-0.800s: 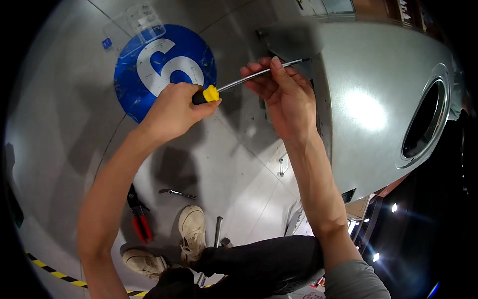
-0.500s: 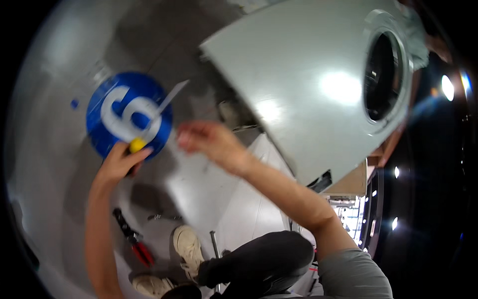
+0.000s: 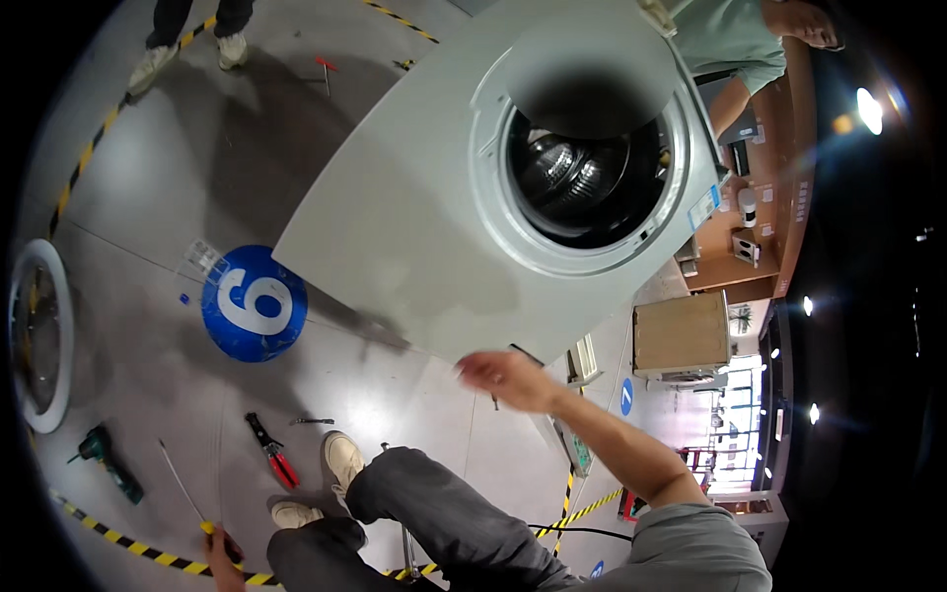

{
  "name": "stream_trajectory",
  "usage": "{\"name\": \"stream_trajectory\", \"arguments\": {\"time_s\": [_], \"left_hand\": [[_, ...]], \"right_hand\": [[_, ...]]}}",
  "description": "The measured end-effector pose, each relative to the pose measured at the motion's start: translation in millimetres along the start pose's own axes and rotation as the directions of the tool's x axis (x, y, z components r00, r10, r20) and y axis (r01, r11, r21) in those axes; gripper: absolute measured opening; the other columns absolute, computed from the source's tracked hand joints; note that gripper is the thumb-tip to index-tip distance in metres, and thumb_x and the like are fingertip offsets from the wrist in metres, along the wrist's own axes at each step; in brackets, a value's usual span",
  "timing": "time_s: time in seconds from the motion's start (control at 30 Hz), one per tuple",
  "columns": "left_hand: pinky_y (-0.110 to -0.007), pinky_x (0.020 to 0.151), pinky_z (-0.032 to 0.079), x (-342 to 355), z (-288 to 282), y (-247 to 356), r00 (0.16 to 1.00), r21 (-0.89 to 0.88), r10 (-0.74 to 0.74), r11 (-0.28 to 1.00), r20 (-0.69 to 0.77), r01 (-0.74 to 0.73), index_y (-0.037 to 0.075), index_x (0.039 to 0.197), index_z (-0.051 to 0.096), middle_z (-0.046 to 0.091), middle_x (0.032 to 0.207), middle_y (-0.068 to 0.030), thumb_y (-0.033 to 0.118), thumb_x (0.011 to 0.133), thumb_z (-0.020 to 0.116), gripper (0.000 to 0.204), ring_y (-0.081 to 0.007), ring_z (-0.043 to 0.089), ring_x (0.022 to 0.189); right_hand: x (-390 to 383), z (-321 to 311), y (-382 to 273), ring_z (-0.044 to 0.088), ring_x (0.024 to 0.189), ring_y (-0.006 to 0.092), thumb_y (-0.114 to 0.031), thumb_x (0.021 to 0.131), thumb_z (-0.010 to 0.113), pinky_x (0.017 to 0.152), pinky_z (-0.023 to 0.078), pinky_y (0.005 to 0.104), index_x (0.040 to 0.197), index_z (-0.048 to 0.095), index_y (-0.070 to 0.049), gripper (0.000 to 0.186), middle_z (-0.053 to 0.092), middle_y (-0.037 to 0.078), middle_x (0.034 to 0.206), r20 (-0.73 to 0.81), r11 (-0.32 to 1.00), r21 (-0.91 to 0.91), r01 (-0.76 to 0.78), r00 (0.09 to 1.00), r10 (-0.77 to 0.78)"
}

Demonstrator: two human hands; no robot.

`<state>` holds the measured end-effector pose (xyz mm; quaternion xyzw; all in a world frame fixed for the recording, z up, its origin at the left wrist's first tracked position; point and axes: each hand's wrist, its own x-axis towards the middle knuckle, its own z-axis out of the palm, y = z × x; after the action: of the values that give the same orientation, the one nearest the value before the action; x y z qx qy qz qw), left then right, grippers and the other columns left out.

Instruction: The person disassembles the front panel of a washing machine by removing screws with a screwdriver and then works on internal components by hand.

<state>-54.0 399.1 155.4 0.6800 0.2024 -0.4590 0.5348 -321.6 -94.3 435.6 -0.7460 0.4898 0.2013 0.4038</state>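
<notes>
At the lower left my left hand [image 3: 223,560] is closed round the handle of a long screwdriver [image 3: 185,488]; its yellow collar shows and the thin shaft points up and away. My right hand [image 3: 505,380] is beside the lower edge of a pale washing machine [image 3: 404,227]. Its fingers are smeared by motion, so I cannot tell whether they hold anything or touch the machine. The machine's round opening [image 3: 481,168] faces me, with the metal drum [image 3: 567,163] inside. Red-handled pliers [image 3: 273,454] and a small metal tool [image 3: 312,421] lie on the floor by my shoes.
A green power drill [image 3: 110,466] and a round door ring [image 3: 61,340] are at the left. A blue floor disc [image 3: 225,331] lies beside the machine. One person [image 3: 725,39] is behind the machine; another's legs [image 3: 170,22] stand far left. Striped tape [image 3: 148,553] marks the floor.
My left hand has moved with the screwdriver from over the blue disc to the lower left. My right hand is farther right and nearer. The view has shifted, showing more of the machine.
</notes>
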Motion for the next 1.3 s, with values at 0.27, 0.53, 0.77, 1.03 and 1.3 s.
{"name": "stream_trajectory", "arguments": {"time_s": [0.27,0.53,0.77,1.03,1.3], "left_hand": [[-0.027,0.035,0.036,-219.0,-24.6,57.3,0.996,0.335,-0.073,0.941,0.051,0.052,0.009,0.070,0.049,0.044,0.053,0.0011,0.024,0.091,0.063,0.029,-0.0095,0.041,0.039],[-0.026,0.038,0.037,-398.3,42.3,171.8,0.997,0.415,-0.060,0.909,0.052,0.033,0.004,0.071,0.052,0.046,0.053,-0.0002,0.021,0.089,0.066,0.028,-0.0099,0.044,0.041],[-0.027,0.039,0.036,-437.9,93.2,242.6,0.982,0.462,0.017,0.881,0.187,-0.103,0.004,0.075,0.053,0.048,0.053,-0.0023,0.024,0.091,0.064,0.028,-0.0115,0.046,0.041],[-0.027,0.042,0.037,-459.6,111.0,298.8,0.944,0.543,0.096,0.797,0.317,-0.263,0.005,0.075,0.051,0.049,0.055,-0.0014,0.027,0.092,0.064,0.030,-0.0115,0.045,0.043],[-0.029,0.037,0.037,-466.3,90.3,294.0,0.947,0.551,0.152,0.782,0.283,-0.290,0.003,0.073,0.053,0.049,0.052,-0.0033,0.023,0.090,0.066,0.029,-0.0139,0.047,0.038]], "right_hand": [[-106.6,-260.8,-28.2,0.065,0.085,0.0232,-0.013,0.085,0.068,0.074,0.052,0.0332,0.110,0.063,-0.002,0.027,0.066,0.013,0.099,-0.731,0.939,-0.321,0.120,0.599,-0.326],[-261.3,-258.4,28.1,0.064,0.093,0.0302,-0.021,0.086,0.065,0.083,0.050,0.0396,0.102,0.067,-0.004,0.023,0.065,0.014,0.101,-0.501,0.966,-0.200,-0.166,0.865,0.045],[-326.8,-232.2,67.1,0.062,0.097,0.0345,-0.024,0.086,0.065,0.084,0.049,0.0418,0.103,0.067,-0.005,0.025,0.064,0.016,0.103,-0.518,0.980,-0.043,-0.195,0.843,0.145],[-387.0,-186.4,98.4,0.062,0.094,0.0360,-0.031,0.084,0.067,0.083,0.049,0.0434,0.098,0.068,-0.006,0.029,0.065,0.018,0.098,-0.593,0.974,0.119,-0.191,0.774,0.224],[-407.8,-146.8,116.1,0.063,0.095,0.0358,-0.033,0.082,0.068,0.084,0.050,0.0433,0.101,0.069,-0.007,0.032,0.066,0.018,0.100,-0.630,0.972,0.115,-0.205,0.741,0.231]]}}
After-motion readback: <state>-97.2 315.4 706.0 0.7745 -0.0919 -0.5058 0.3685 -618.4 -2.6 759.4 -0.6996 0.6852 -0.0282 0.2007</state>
